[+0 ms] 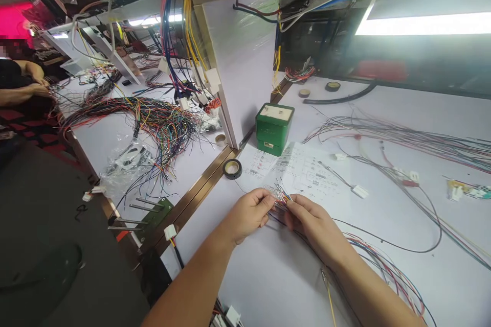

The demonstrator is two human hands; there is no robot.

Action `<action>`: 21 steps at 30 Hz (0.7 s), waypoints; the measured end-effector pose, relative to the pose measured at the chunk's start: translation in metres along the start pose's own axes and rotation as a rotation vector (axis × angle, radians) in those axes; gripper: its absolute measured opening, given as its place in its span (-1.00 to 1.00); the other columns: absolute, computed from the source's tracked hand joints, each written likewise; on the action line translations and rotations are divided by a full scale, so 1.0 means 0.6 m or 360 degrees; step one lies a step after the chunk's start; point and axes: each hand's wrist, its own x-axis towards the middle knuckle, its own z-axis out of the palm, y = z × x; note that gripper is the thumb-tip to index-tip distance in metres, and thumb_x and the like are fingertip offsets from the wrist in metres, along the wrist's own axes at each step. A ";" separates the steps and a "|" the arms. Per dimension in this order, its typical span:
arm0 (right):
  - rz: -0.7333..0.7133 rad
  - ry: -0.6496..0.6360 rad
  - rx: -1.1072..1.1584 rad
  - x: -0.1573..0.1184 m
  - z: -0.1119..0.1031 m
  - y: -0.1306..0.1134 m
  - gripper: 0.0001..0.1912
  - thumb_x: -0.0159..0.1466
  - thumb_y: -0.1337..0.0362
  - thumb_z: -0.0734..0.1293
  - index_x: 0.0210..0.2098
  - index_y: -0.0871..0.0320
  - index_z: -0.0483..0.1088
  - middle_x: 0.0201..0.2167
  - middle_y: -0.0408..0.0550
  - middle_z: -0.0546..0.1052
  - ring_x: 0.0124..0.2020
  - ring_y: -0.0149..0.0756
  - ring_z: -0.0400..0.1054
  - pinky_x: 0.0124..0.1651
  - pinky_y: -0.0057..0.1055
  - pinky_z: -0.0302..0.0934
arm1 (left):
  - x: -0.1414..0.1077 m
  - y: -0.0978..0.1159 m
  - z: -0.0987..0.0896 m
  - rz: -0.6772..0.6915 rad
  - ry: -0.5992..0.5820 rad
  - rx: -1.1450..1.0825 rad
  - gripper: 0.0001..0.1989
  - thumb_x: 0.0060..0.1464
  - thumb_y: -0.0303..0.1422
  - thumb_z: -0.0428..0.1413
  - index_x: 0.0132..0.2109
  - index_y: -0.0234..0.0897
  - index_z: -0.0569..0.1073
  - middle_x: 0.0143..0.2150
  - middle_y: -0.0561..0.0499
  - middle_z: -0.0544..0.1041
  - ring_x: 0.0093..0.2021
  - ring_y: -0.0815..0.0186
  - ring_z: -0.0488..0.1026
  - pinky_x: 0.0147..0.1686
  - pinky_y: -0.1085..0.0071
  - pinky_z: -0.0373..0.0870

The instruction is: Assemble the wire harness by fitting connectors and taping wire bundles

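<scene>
Both hands meet over the white table, at the lower edge of a printed wiring sheet [307, 163]. A bunch of thin coloured wires [283, 196] with small metal ends sticks up between them. My left hand [255, 210] pinches the bunch with thumb and forefinger from the left. On the other side, my right hand [309, 219] has its fingers closed around the same wires. Their lengths run off to the lower right, beneath the right forearm. A roll of black tape [232, 169] lies beyond my left hand. Behind the sheet stands a green box [273, 130] with a pale top.
Loose wires with white connectors [359, 191] spread over the right side. Left of the metal table edge, a large wire bundle [153, 117] and a green plate with metal rods [155, 219] lie. More wires hang from the frame. A co-worker's arms [25, 87] show at far left.
</scene>
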 end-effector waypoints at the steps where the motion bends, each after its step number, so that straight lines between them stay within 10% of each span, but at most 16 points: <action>1: 0.0005 -0.0005 0.0040 0.000 0.000 0.001 -0.65 0.31 -0.03 0.14 -0.36 0.12 0.27 -0.57 -0.19 0.35 -0.57 -0.39 0.10 -0.46 -0.43 -0.01 | 0.001 0.000 0.000 -0.0006 0.0008 0.0001 -0.67 0.15 -0.09 0.02 -0.21 -0.30 0.36 -0.33 0.09 0.33 -0.60 0.60 0.12 -0.57 0.54 0.02; 5: -0.0007 0.0010 0.0105 0.001 0.001 0.000 -0.68 0.30 0.01 0.15 -0.17 0.12 0.29 -0.59 -0.21 0.34 -0.58 -0.39 0.11 -0.49 -0.45 -0.02 | 0.001 0.001 0.001 -0.0034 0.0042 0.0019 -0.66 0.14 -0.08 0.04 -0.10 -0.25 0.34 -0.35 0.11 0.31 -0.62 0.61 0.10 -0.59 0.55 0.01; 21: 0.0013 0.0035 -0.0038 -0.003 0.000 0.000 -0.70 0.23 0.12 0.21 -0.53 0.12 0.08 -0.59 -0.26 0.03 -0.54 -0.45 -0.12 -0.53 -0.49 -0.16 | -0.006 0.018 0.004 -0.0157 0.0058 -0.0060 -0.60 0.00 -0.06 0.17 -0.13 -0.27 0.47 -0.35 0.05 0.35 -0.47 0.50 0.13 -0.61 0.57 -0.07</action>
